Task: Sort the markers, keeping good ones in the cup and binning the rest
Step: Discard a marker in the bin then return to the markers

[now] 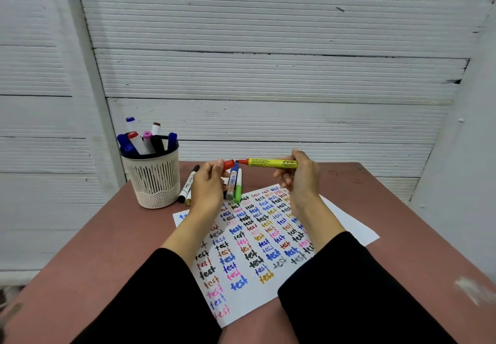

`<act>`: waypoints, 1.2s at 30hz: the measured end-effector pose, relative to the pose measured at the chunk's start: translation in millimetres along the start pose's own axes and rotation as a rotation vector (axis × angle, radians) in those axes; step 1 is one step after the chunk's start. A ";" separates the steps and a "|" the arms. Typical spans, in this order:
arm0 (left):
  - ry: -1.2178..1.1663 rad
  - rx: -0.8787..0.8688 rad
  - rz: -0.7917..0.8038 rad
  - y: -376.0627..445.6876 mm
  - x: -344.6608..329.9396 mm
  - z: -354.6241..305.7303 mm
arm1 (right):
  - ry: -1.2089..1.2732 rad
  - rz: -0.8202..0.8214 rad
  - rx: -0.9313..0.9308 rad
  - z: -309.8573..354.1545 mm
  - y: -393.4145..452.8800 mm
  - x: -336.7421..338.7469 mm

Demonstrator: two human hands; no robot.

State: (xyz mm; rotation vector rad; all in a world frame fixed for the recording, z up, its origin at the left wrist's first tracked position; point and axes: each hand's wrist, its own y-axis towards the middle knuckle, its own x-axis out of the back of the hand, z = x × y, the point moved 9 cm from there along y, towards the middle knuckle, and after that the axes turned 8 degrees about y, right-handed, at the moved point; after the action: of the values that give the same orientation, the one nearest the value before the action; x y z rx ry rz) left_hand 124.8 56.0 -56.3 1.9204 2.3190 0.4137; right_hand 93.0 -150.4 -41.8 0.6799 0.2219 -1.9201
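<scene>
The table (pixel 112 249) in front of me carries a sheet of paper (pixel 346 225) crowded with the word "test" in many colours, lying near the middle. At the far left stands the mesh cup (pixel 155 180), with several markers already upright in it. Between the cup and the paper's far edge lies a small pile of loose markers (pixel 236 182), not yet sorted. No bin is in view.

My right hand (pixel 300 180) grips the yellow marker (pixel 271 162) by its barrel, held level above the far end of the paper with its red tip pointing left. My left hand (pixel 208 182) pinches the red cap (pixel 229 164), just beside the tip but apart from it.

I judge this to be the testing step for this marker, either uncapping or recapping. If untested, I must bring the tip down to a bare patch of paper; if tested, press the cap squarely on.
</scene>
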 end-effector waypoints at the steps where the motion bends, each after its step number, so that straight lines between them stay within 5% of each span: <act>1: 0.008 0.002 0.008 -0.1 -0.6 0.0 | -0.008 0.000 -0.002 -0.5 0.5 0.5; 6: 0.173 -0.114 0.034 -5.6 -2.4 -9.7 | -0.177 0.143 -0.045 -9.1 -0.2 -10.0; 11: 0.424 -0.109 -0.083 -5.1 15.1 -8.8 | -0.602 0.503 0.077 -11.8 -13.8 -31.7; 15: 0.366 -0.120 -0.116 -3.1 19.4 -13.6 | -1.038 0.557 0.424 -12.0 -23.2 -48.8; 27: 0.220 -0.274 -0.007 0.2 18.0 -27.5 | -1.194 0.506 0.480 -3.9 -35.4 -60.2; 33: -0.091 -0.214 0.072 1.1 16.1 -41.9 | -0.803 0.519 0.356 -2.4 -20.8 -51.4; 36: -0.008 -0.278 0.053 -3.4 15.0 -51.0 | -0.913 0.432 0.353 -6.9 -13.0 -39.9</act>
State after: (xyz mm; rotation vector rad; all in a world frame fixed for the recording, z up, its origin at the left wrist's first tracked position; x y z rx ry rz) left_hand 105.8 62.8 -7.0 1.8466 2.0796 0.6911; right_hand 95.9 -110.5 -27.4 0.0050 -0.7860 -1.6681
